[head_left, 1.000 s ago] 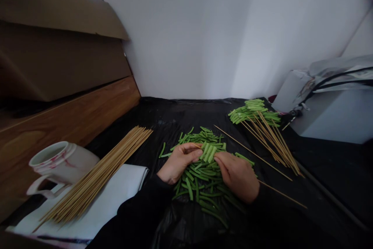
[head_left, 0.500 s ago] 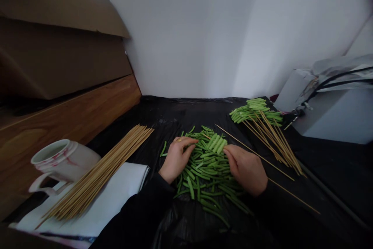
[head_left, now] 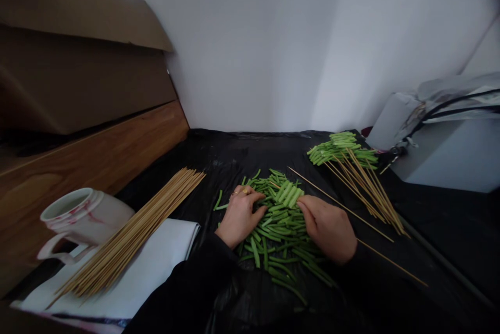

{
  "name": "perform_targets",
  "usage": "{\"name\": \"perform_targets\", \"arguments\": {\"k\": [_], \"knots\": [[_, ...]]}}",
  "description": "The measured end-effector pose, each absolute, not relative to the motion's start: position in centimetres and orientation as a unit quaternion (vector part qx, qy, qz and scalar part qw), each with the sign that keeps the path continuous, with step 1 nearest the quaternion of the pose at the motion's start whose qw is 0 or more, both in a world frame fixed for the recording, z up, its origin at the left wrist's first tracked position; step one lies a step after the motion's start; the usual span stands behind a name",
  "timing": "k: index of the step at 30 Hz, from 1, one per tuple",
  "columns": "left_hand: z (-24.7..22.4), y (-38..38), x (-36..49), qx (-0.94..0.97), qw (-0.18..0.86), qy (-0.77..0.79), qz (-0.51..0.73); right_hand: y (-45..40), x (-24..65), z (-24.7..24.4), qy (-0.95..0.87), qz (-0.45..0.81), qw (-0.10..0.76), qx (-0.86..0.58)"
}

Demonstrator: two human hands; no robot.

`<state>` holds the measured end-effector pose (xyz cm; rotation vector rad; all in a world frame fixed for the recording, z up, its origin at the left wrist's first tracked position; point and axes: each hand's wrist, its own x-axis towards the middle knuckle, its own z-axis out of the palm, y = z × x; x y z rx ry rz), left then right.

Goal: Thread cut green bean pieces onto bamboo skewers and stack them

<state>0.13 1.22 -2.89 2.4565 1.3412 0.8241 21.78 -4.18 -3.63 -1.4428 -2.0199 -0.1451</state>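
Note:
A loose pile of cut green beans [head_left: 277, 227] lies on a black plastic sheet. Above it, my right hand [head_left: 330, 225] pinches a skewer whose tip pokes out left of a short row of bean pieces [head_left: 289, 195] threaded side by side. My left hand [head_left: 242, 214], wearing a ring, rests over the pile's left side with thumb and forefinger apart; whether its hidden fingers touch beans cannot be made out. Two single skewers [head_left: 339, 202] lie by my right hand. Farther back at right, finished bean skewers [head_left: 344, 149] are stacked with their sticks toward me.
At left, a bundle of bare skewers [head_left: 136, 235] rests on a white folded sheet [head_left: 167, 250] beside a white mug [head_left: 84, 214]. A cardboard box [head_left: 86, 73] stands on wood behind. Grey boxes [head_left: 449, 157] with plastic and straps stand at right, and a white wall [head_left: 253, 47] rises behind.
My left hand has moved slightly down and tilted, its thumb and forefinger lower over the beans. My right hand, with the threaded beans, has shifted slightly left.

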Motion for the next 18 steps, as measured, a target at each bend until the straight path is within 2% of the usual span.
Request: {"name": "perform_targets", "arguments": {"k": [8,12,14,18], "knots": [[-2.74,0.99,0.27,0.830,0.138,0.456,0.289,-4.26,21.65,-3.65,-0.772,-0.070,0.325,-0.542],[-2.49,1.18,0.12,0.794,0.169,0.464,0.356,-4.38,21.54,-3.54,-0.770,-0.065,0.333,-0.540],[-2.30,1.35,0.10,0.752,0.218,0.468,0.409,-4.46,21.46,-3.42,-0.773,-0.062,0.333,-0.537],[-1.97,1.53,0.30,0.625,0.411,0.458,0.481,-4.60,21.27,-3.25,-0.781,-0.065,0.329,-0.527]]}}
